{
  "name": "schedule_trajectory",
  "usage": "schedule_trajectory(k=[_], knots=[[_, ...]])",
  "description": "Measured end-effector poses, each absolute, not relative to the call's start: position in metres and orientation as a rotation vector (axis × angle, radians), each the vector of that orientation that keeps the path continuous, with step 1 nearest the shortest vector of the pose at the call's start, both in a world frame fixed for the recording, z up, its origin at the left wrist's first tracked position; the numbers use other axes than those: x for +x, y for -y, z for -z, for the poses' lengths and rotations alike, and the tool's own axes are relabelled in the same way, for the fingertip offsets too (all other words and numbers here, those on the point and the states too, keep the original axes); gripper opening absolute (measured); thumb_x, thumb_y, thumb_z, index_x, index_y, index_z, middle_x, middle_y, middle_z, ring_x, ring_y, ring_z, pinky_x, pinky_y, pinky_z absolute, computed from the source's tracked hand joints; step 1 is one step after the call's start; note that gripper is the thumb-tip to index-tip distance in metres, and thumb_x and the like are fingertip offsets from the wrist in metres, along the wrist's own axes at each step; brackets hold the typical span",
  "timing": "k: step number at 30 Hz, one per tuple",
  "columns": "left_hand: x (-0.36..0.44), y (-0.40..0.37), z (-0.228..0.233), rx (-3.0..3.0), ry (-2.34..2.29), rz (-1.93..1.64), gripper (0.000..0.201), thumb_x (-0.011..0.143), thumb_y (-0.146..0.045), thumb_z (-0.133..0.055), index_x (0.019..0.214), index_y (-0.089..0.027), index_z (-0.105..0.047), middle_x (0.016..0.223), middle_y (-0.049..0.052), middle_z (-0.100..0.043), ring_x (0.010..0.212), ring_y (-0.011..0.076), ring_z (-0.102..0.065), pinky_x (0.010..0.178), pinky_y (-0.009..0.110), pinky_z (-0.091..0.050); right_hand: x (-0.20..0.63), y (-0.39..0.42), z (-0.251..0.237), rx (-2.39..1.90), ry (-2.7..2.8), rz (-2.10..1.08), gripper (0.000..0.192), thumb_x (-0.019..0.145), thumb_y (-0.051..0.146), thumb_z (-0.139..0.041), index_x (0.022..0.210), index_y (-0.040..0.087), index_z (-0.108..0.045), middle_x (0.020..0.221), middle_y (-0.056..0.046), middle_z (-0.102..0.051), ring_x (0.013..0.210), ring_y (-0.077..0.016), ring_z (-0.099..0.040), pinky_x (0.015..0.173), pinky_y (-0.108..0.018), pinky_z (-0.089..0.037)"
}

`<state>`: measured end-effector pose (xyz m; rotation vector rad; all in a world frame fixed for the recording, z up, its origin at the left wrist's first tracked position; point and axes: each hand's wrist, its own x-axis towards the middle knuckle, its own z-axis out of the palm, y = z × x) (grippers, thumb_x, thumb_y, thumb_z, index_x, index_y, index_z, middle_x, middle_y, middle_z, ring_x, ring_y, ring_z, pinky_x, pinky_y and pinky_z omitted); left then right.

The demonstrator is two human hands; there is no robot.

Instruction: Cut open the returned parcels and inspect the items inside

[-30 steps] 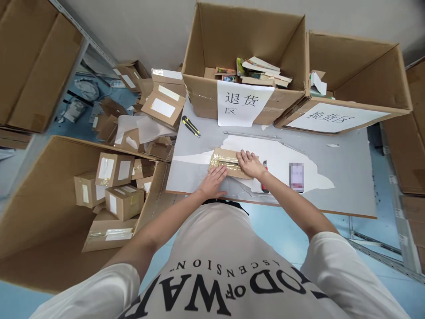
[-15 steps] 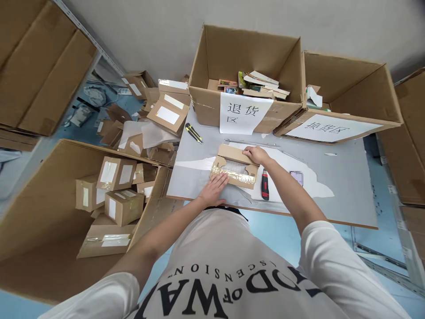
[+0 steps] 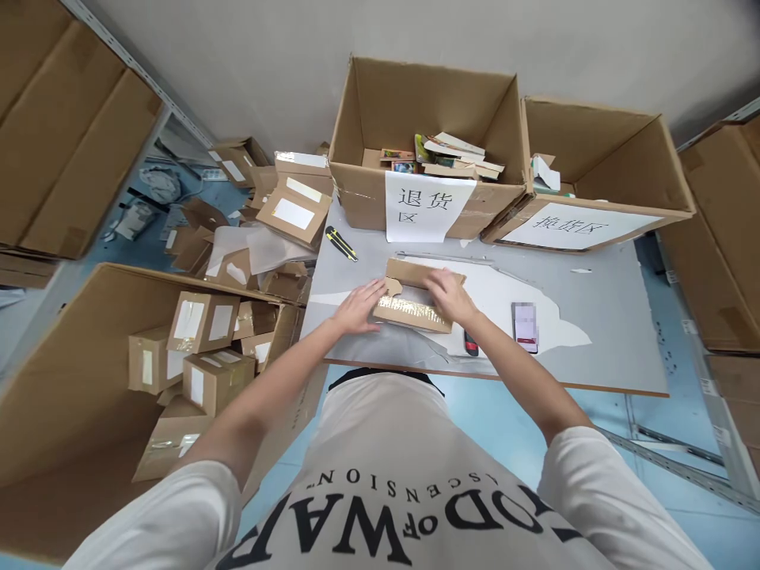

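Flat cardboard parcel point(image 3: 416, 305) lies on the grey table point(image 3: 606, 293), flap raised at 12 o'clock. Left hand point(image 3: 358, 307), fingers spread open, presses the parcel's 9 o'clock edge. Right hand point(image 3: 450, 294), loosely curled, rests over its 3 o'clock side, in contact; grip cannot be determined.

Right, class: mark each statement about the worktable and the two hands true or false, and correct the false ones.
1. Both hands rest on the small cardboard parcel. True: the left hand is at its left end and the right hand is on top.
2. The yellow box cutter is in the right hand. False: it lies on the table, untouched.
3. A phone lies right of the parcel. True.
4. The box with the hanging paper sign is empty. False: it holds books or packets.
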<state>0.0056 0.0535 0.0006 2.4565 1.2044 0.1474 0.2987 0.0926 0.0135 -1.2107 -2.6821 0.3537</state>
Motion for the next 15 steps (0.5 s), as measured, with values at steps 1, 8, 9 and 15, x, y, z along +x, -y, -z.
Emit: schedule_trajectory(k=[1,8,9,15], knots=[[0.001,-0.062,0.000,2.469,-1.155,-0.105,0.108,0.061,-0.049,-0.077,0.147,-0.012,-0.024,0.152,0.020,-0.027,0.143,0.0316,-0.021,0.112,0.044,-0.026,0.297,-0.084,-0.016,-1.151,2.756,-0.412,0.041,0.096,0.030,-0.031,0.131,0.017,-0.049,0.129,-0.015,-0.052,0.121,-0.0280,-0.043,0.101,-0.047,-0.035],[-0.004,-0.097,0.019,2.474,-1.002,-0.029,0.102,0.063,-0.051,-0.075,0.145,-0.012,-0.028,0.151,0.021,-0.028,0.141,0.0274,-0.028,0.113,0.042,-0.024,0.271,-0.061,-0.025,-1.503,2.912,-0.643,0.047,0.079,0.040,-0.066,0.113,0.011,-0.053,0.108,-0.016,-0.064,0.100,-0.0296,-0.058,0.084,-0.036,-0.043],[-0.003,-0.098,0.021,2.468,-1.013,-0.032,0.102,0.062,-0.052,-0.075,0.144,-0.011,-0.029,0.150,0.021,-0.030,0.140,0.0275,-0.030,0.114,0.043,-0.024,0.268,-0.058,-0.026,-1.566,2.907,-0.645,0.044,0.079,0.037,-0.066,0.112,0.012,-0.052,0.105,-0.015,-0.065,0.097,-0.0290,-0.060,0.080,-0.035,-0.043],[-0.004,-0.094,0.026,2.457,-1.055,0.009,0.101,0.064,-0.051,-0.073,0.144,-0.009,-0.028,0.151,0.021,-0.029,0.141,0.0265,-0.029,0.115,0.043,-0.019,0.255,-0.029,-0.036,-1.764,2.992,-0.509,0.026,0.091,0.027,-0.049,0.116,0.021,-0.048,0.093,-0.009,-0.071,0.080,-0.0238,-0.066,0.066,-0.029,-0.042]])
